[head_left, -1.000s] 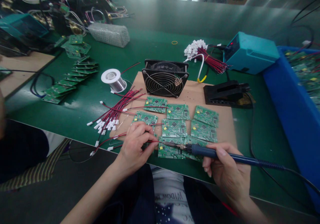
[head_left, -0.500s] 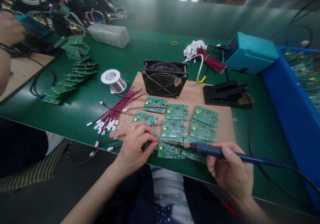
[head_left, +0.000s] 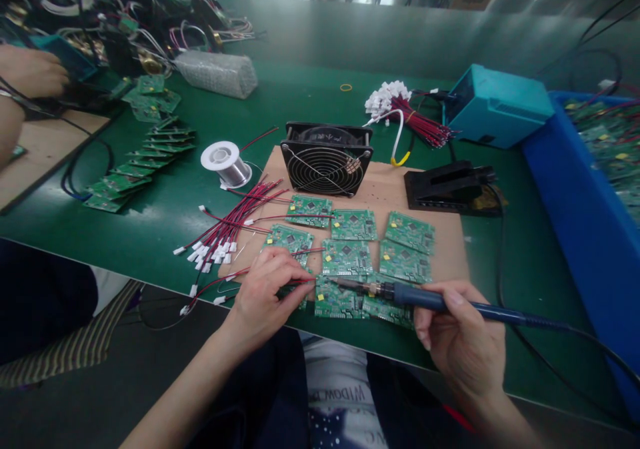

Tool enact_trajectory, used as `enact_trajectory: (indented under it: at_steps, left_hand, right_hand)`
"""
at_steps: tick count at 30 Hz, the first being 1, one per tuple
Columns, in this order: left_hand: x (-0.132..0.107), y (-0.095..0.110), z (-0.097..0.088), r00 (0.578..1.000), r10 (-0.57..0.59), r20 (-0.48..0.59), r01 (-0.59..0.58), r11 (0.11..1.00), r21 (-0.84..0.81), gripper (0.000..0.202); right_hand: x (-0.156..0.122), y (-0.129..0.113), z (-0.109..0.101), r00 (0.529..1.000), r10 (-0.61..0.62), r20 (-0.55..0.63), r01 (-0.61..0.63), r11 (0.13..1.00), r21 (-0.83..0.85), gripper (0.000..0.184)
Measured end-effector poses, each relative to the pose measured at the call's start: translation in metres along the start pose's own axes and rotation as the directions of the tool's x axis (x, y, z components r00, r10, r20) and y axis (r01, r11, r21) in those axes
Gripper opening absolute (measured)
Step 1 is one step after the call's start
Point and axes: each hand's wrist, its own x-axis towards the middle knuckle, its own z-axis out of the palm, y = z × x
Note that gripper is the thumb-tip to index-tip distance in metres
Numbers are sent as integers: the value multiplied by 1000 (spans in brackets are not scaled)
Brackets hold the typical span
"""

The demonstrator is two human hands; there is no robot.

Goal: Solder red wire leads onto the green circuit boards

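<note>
My right hand (head_left: 463, 332) is closed around the blue handle of a soldering iron (head_left: 420, 297), whose tip points left, at the upper left edge of a green circuit board (head_left: 337, 302). Opposite the tip, my left hand (head_left: 267, 295) pinches a thin red wire (head_left: 304, 280) whose end reaches that same edge. Whether tip and wire touch is too small to tell. Several more boards lie in rows beyond, among them one board (head_left: 347, 257) just behind the iron. Left of my left hand is a pile of red and black wires with white connectors (head_left: 215, 249).
A black fan (head_left: 327, 159) stands on a cardboard sheet (head_left: 385, 192), beside a solder spool (head_left: 226, 163). To the right are an iron stand (head_left: 450, 187), a teal box (head_left: 500, 109) and a blue bin (head_left: 575, 235). A co-worker's hand (head_left: 33, 72) is at far left, near stacked boards (head_left: 145, 155).
My left hand has shifted slightly left, its fingers still pinching the wire. The iron has barely moved. The co-worker's hand at far left has moved to the right.
</note>
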Motion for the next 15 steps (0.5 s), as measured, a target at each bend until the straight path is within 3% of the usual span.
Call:
enact_trajectory:
  at_steps: [15]
  left_hand:
    - [4, 1, -6, 999, -32, 39, 33, 999, -21, 9]
  right_hand:
    - [-2, -2, 1, 1000, -17, 0, 17, 999, -33, 17]
